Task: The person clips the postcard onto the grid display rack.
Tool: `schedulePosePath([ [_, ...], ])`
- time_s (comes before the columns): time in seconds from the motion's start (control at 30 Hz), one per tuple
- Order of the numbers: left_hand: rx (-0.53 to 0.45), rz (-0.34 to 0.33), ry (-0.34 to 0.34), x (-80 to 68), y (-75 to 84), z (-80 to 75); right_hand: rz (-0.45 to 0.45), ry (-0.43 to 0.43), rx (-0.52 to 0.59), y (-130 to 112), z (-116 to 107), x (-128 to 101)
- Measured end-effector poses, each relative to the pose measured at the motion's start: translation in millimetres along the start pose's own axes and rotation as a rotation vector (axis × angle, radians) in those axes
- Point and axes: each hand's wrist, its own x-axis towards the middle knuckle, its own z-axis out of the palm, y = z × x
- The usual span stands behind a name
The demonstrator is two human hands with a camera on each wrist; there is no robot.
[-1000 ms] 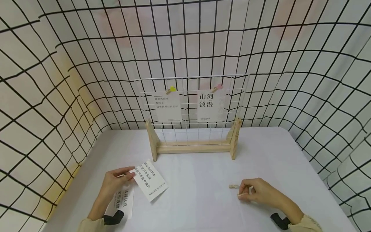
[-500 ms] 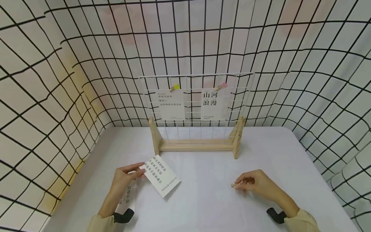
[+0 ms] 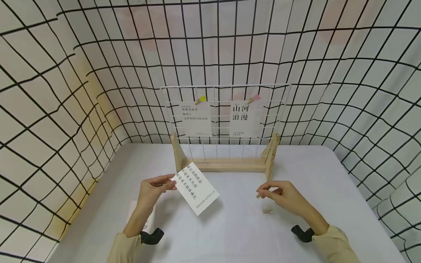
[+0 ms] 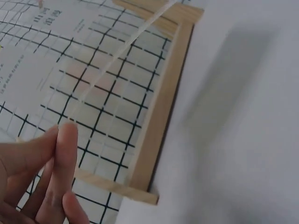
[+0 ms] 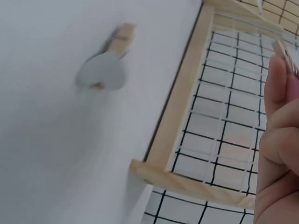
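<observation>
A: From the head view, our left hand (image 3: 154, 190) is pinching the printed card (image 3: 196, 187) by its near-left corner, holding it tilted above the counter (image 3: 230, 233), just in front of the wooden stand (image 3: 227, 165) that is carrying the wire grid (image 3: 225, 117).

B: And our right hand (image 3: 283, 195) is pinching a small wooden clip (image 3: 260, 195) between thumb and forefinger. A second clip (image 3: 267, 211) is lying on the counter just beside it. Between the two hands we are seeing bare counter, and more open surface toward the right edge.

A: Another card (image 3: 139, 219) is lying partly under our left forearm. Two cards are hanging clipped on the grid.

B: On the left wrist view, the fingers (image 4: 60, 168) are lying pressed together; the stand's wooden rail (image 4: 161, 107) is running just beside them.

A: On the right wrist view, our fingertips (image 5: 275, 79) are gripping the clip (image 5: 284, 51), and the loose clip (image 5: 117, 42) is lying blurred on the counter, near the stand's rail (image 5: 180, 98).
</observation>
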Motion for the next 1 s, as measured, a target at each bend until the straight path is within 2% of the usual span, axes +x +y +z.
schedulePosePath([
  [0.2, -0.082, 0.003, 0.073, 4.0, 3.6, 14.0, -0.007, 0.035, 0.032, -7, 1, 12],
  [0.47, -0.181, -0.009, 0.135, 14.6, -5.7, 27.9, 0.044, 0.063, 0.008, -10, -2, 26],
  [0.57, -0.228, -0.011, 0.147, 17.5, -12.9, 32.0, 0.067, 0.079, 0.02, -10, -2, 29],
  [0.7, -0.309, -0.007, 0.159, 20.3, -19.5, 37.6, 0.056, 0.094, 0.034, -12, -3, 34],
  [0.8, -0.357, 0.0, 0.167, 22.2, -19.9, 41.4, 0.042, 0.109, 0.022, -16, -4, 39],
  [1.0, -0.504, 0.016, 0.189, 32.9, -19.7, 57.1, 0.092, 0.172, 0.032, -20, -5, 44],
])
